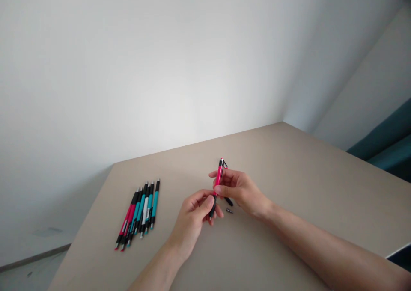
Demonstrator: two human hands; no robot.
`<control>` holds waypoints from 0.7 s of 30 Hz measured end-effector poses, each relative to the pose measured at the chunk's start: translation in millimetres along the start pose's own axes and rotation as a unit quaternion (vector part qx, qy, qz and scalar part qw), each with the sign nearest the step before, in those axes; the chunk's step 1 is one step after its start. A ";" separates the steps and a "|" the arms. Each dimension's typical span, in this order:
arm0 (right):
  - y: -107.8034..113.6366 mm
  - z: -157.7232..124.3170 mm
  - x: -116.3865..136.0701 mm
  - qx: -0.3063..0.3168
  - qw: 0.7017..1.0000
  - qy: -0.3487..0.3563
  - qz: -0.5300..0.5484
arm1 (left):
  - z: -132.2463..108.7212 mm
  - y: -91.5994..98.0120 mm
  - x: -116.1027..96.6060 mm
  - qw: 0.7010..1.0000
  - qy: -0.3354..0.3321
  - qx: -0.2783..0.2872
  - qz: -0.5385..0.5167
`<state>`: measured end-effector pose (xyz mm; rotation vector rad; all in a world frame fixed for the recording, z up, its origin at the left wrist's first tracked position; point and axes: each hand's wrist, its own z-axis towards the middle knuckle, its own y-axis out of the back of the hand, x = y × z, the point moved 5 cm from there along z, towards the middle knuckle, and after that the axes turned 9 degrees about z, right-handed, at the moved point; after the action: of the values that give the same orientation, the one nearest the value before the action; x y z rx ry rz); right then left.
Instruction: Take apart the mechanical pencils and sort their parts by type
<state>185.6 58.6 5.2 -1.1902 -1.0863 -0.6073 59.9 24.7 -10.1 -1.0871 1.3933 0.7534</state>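
Observation:
A pink pen (218, 177) with black ends stands tilted between my two hands, its clip end pointing up and away. My left hand (198, 207) pinches the black grip near the lower end. Higher up, the thumb and fingers of my right hand (241, 191) close on the pink barrel. Behind my right hand lies another pen, mostly hidden; its black end (228, 201) shows below the fingers. Close by on the table is a small dark metallic tube (229, 210). Whether the held pen's two parts are fully joined I cannot tell.
On the left of the beige table (272, 154), several pens (139, 209) lie side by side, pink, teal and white with black ends. A white wall (192, 68) rises behind the table. Dark teal fabric (385, 137) hangs at the right. A dark object (401, 255) sits at the lower right edge.

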 end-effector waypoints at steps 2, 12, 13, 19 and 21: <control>0.7 0.2 0.6 -0.003 1.000 0.003 0.022 | 0.0 0.8 1.3 1.000 0.002 -0.001 -0.004; -2.4 -0.9 5.1 -0.019 1.000 0.003 -0.007 | -0.8 2.2 2.0 1.000 0.003 0.004 -0.017; -0.9 -0.8 5.9 -0.028 1.000 0.007 -0.005 | -0.8 2.5 2.1 1.000 0.004 0.003 -0.019; 3.7 0.6 6.1 -0.023 0.999 0.031 0.006 | -0.5 2.7 1.6 1.000 0.005 0.005 -0.018; 3.5 0.7 6.1 -0.020 0.999 0.040 0.009 | -0.6 2.5 1.4 1.000 0.006 0.008 -0.018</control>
<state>190.8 61.2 9.2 -1.1986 -0.9987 -0.6600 57.5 24.8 -11.8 -1.1044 1.3842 0.7090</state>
